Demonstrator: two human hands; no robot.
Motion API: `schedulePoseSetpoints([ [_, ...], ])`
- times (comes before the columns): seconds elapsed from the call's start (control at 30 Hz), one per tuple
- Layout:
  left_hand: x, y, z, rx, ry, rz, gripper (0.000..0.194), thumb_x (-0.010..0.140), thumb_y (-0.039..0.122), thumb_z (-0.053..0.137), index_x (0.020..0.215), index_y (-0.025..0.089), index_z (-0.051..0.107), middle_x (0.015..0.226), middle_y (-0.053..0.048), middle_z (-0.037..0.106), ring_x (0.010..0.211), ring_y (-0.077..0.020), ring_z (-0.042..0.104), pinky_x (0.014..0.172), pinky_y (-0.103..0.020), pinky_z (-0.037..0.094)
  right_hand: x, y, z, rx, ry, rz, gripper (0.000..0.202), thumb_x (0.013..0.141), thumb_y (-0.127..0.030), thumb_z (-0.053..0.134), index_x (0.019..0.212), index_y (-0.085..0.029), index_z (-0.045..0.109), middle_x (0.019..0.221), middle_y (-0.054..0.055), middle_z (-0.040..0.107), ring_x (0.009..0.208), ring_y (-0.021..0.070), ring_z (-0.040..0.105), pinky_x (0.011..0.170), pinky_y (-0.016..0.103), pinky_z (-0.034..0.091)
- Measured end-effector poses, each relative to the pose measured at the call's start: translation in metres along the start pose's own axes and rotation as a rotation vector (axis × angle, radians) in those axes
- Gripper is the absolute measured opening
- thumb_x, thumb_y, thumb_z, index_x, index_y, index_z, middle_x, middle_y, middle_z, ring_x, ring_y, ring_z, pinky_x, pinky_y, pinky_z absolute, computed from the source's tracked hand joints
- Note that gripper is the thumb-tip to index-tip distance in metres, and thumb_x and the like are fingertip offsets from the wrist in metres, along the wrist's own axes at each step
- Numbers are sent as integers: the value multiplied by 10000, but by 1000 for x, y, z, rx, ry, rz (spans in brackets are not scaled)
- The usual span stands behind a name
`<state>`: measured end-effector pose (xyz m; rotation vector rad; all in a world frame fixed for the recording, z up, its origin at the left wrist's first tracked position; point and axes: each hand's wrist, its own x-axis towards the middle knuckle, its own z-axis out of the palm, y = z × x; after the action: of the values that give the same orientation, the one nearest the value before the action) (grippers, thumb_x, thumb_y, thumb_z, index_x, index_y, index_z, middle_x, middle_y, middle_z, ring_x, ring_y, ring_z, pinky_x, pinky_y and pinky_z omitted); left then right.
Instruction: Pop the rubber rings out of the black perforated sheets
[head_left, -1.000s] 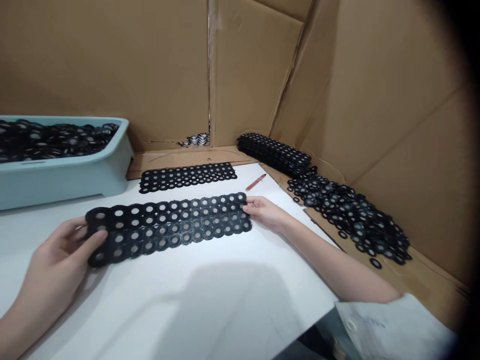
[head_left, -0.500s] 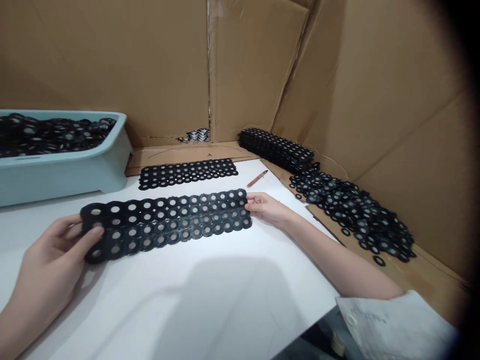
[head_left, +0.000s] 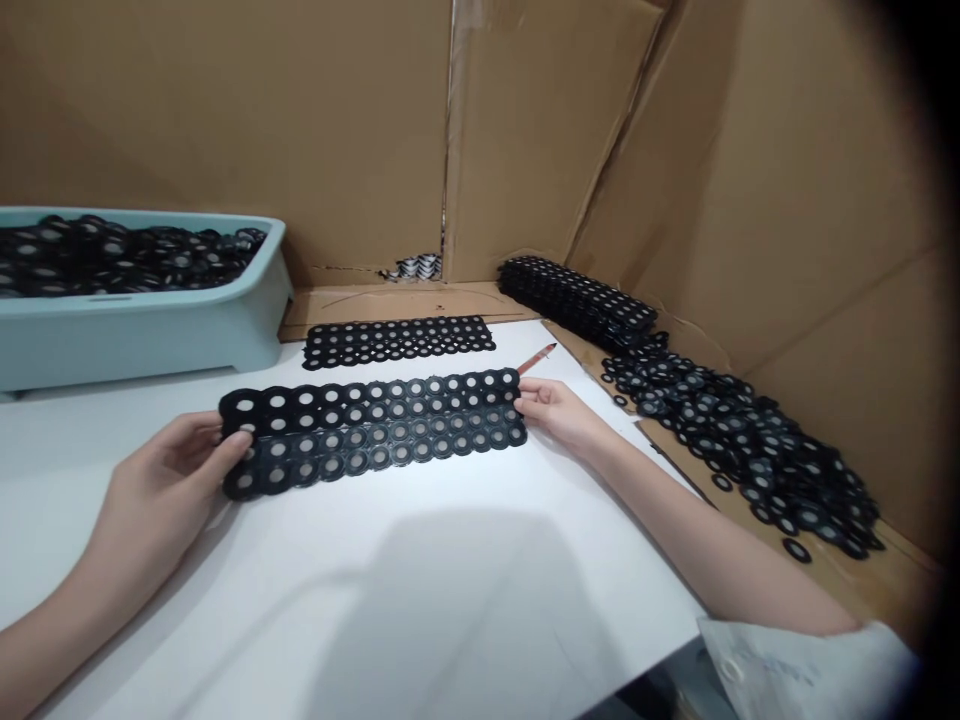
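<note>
Between my two hands is a long black sheet of joined rubber rings (head_left: 379, 428), with round holes in several rows. My left hand (head_left: 176, 465) pinches its left end, thumb on top and fingers behind. At the right end my right hand (head_left: 556, 412) grips the edge between thumb and fingers. The sheet is held tilted over the white table. Behind it a similar perforated sheet (head_left: 397, 341) lies flat. A reddish pencil-like tool (head_left: 537, 357) rests just beyond my right hand, partly hidden by the held sheet.
A light blue bin (head_left: 142, 335) full of black rings stands at the left. At the right, a stack of perforated sheets (head_left: 577, 300) and a heap of loose black rings (head_left: 757, 440) lie on cardboard. Cardboard walls (head_left: 555, 130) enclose the white table (head_left: 315, 600).
The view has shifted, so the bin and heap appear farther right. Both hands still hold the sheet, which now sits a little higher and to the right in the picture.
</note>
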<state>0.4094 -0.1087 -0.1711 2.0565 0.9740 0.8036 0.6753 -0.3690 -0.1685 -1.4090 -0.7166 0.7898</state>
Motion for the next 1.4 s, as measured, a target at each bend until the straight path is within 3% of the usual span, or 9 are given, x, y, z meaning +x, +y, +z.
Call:
schedulePoseSetpoints([
  [0.2, -9, 21, -1, -42, -56, 7, 277, 687, 452, 563, 869, 244, 562, 848, 10, 605, 767, -173, 546, 692, -261, 400, 1, -1, 0, -21, 48, 7, 265, 697, -173, 555, 954, -135, 606, 814, 66, 665, 675, 153, 603, 647, 279, 431],
  [0.5, -6, 9, 1, -168, -166, -37, 281, 724, 454, 521, 898, 234, 540, 807, 15, 553, 754, -158, 516, 650, -242, 392, 1, -2, -1, -46, 104, -6, 240, 697, -176, 548, 929, -139, 601, 823, 64, 664, 658, 150, 596, 608, 261, 414],
  [0.77, -9, 15, 1, -140, -141, -63, 288, 703, 453, 553, 862, 213, 535, 745, 14, 557, 682, -145, 518, 601, -234, 394, -1, -4, 0, -93, 172, 0, 226, 689, -200, 552, 900, -134, 599, 743, 52, 657, 620, 148, 579, 588, 262, 401],
  [1.0, -9, 12, 2, -224, -201, -84, 231, 730, 419, 548, 773, 194, 517, 665, 20, 516, 601, -117, 487, 554, -225, 392, 1, 5, -9, -141, 172, -19, 240, 687, -269, 589, 899, -159, 602, 780, 56, 658, 674, 166, 586, 624, 282, 422],
  [1.4, -8, 11, 2, -244, -234, -50, 230, 766, 416, 499, 733, 192, 538, 628, 23, 464, 583, -111, 419, 534, -213, 349, 1, 8, -12, -136, 235, 7, 221, 681, -297, 614, 859, -165, 603, 686, 30, 636, 593, 139, 555, 567, 257, 401],
])
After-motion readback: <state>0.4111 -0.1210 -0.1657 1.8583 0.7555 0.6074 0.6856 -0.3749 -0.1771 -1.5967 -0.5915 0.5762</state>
